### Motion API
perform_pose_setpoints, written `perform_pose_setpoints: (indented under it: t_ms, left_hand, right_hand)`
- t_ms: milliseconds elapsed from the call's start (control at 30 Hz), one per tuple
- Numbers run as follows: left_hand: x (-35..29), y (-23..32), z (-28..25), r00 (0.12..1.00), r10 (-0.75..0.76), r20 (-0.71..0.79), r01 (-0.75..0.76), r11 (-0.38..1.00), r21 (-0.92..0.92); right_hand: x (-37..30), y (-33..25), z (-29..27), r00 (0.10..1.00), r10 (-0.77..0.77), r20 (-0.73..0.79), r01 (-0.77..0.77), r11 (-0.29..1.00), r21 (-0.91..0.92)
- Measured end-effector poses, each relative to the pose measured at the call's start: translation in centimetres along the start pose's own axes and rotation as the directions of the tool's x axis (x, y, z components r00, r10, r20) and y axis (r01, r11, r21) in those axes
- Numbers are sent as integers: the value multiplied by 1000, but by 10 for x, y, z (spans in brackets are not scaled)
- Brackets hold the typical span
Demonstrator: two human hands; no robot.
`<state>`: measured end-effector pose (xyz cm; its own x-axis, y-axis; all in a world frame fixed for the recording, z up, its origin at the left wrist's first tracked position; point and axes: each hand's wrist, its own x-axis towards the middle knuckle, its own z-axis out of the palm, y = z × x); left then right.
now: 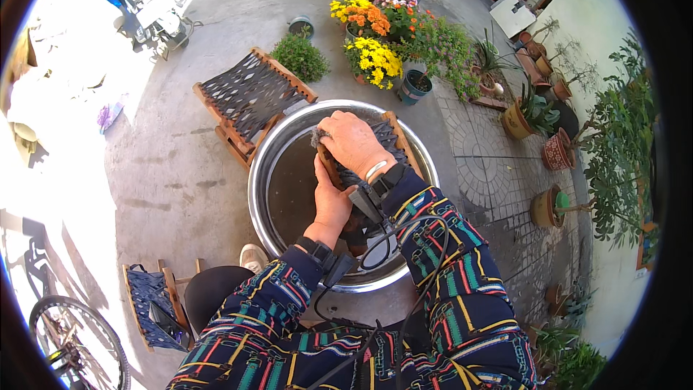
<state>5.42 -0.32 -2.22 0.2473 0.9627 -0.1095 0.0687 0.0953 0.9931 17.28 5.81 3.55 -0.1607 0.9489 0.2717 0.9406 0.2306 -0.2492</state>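
Note:
A wide metal basin (257, 191) with dark water in it stands in front of me. Tilted inside it is a small wooden folding stool (406, 146) with a dark woven seat. My left hand (332, 202) is closed around a wooden rail of this stool, thumb along its side. At the far end of the same rail, my right hand (354, 143) pinches a grey scrubbing pad (316, 137), which looks like steel wool, against the wood. My right forearm and a black cable hide part of the stool.
Another woven folding stool (253, 90) stands beyond the basin to the left, and a third (153, 310) is by my left knee. Flower pots (415, 87) stand ahead, with potted plants (518, 121) along the right wall. A bicycle wheel (76, 343) is at lower left.

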Motion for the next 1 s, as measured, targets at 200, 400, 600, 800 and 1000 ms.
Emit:
perform_pose_setpoints:
  t_ms: [200,400,600,800,1000]
  left_hand:
    - [-2,2,-4,1000,27,11,-26,997,-69]
    - [-1,2,-2,999,-12,31,15,997,-82]
    - [-2,1,-5,994,-91,63,95,993,-65]
    - [3,-1,-2,999,23,37,-22,999,-23]
    - [2,-3,-5,997,-35,68,40,997,-68]
  right_hand:
    - [-13,24,-23,950,249,187,-202,950,-236]
    - [-13,31,-26,975,222,10,-222,975,-28]
    - [-12,35,-17,959,188,212,-144,967,-209]
    - [-9,29,-26,963,265,-55,-270,948,-170]
    - [-7,19,-29,982,104,160,-75,982,-176]
